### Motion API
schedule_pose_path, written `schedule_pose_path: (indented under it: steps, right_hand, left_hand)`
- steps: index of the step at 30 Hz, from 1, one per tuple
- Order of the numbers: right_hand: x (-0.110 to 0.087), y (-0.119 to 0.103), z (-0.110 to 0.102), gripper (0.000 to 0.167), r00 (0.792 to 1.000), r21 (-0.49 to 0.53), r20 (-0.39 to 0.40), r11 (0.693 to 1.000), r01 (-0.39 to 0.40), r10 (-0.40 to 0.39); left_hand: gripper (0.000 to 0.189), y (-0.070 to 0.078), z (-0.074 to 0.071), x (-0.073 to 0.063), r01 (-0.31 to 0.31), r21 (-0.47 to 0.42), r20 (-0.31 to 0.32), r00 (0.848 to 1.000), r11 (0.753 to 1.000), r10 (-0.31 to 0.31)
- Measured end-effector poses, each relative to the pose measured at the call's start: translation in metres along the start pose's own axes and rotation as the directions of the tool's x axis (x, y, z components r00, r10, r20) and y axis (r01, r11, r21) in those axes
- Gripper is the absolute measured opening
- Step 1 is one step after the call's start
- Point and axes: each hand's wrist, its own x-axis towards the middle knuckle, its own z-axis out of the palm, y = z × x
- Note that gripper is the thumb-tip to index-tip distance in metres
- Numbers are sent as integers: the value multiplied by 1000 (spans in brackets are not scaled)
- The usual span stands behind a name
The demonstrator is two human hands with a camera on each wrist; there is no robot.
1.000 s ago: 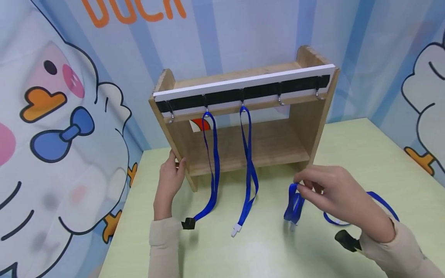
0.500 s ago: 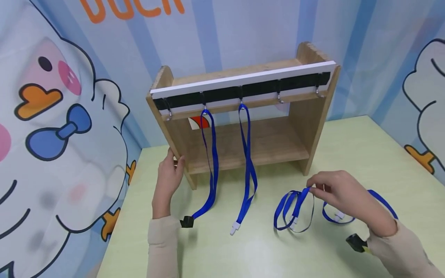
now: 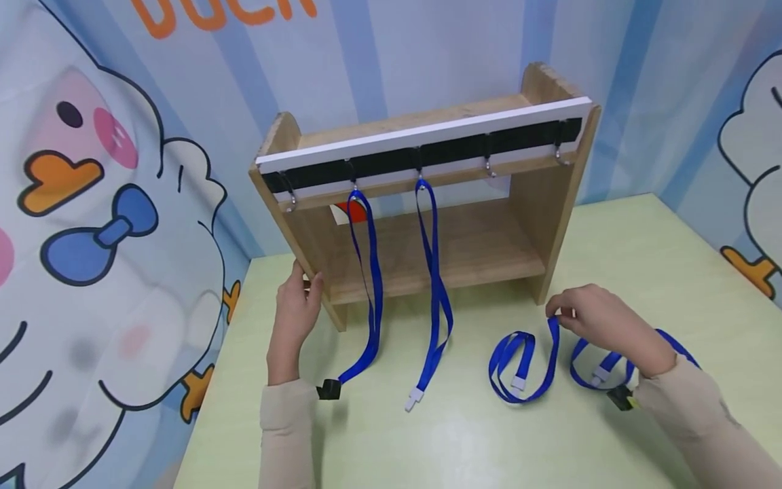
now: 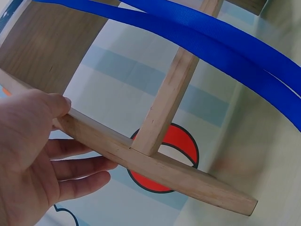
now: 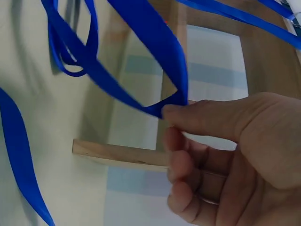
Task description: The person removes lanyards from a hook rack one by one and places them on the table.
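Observation:
My left hand (image 3: 295, 309) grips the left side panel of a wooden rack (image 3: 565, 210), thumb on one face and fingers on the other, as the left wrist view shows. Between thumb and forefinger, my right hand (image 3: 601, 322) pinches the loop end of a blue lanyard (image 5: 160, 37). The rest of that lanyard (image 3: 496, 367) curls on the table, its white clip (image 3: 518, 384) lying inside the coil. Two more blue lanyards, one left (image 3: 375, 285) and one in the middle (image 3: 435, 285), hang from metal hooks on the rack's front strip, their lower ends trailing onto the table.
Another coiled blue lanyard (image 3: 580, 377) lies on the pale table (image 3: 440, 448), partly under my right forearm. Bare hooks show at the strip's far left (image 3: 290, 200) and on its right side (image 3: 490, 168). A printed cloth (image 3: 452, 47) stands behind the rack.
My right hand has moved right with the loop end. The lanyard, bunched and hanging from it before, has lowered and spread into a coil on the table. My left hand stays on the rack.

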Motion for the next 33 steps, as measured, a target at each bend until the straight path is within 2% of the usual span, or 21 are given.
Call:
schedule_pose_path:
  steps: [6,12,17,25,29,33]
  right_hand:
    - [10,2,12,11,997,2,72,1000,5,-5]
    - [16,-2,19,15,998,0,60,999,33,-33]
    - [22,-6,23,17,998,-1,54,1000,22,-22]
    - [36,-12,37,20,986,-55,165,998,1,9]
    - [39,-19,32,21,989,-66,147,998,-10,20]
    - [41,-30,22,18,994,-58,107,998,12,-6]
  left_hand:
    - [47,-1,0,0,-11,-3,-10,1000,1000,11]
    - [47,-1,0,-1,-19,-6,-15,1000,1000,19]
    - [47,-1,1,0,-24,-2,-20,1000,1000,24]
    - [48,-1,0,2,-16,-11,-18,1000,1000,16]
    - [47,-2,0,2,-15,-15,-14,1000,1000,15]
    - [47,-2,0,2,-19,-16,-5,1000,1000,19]
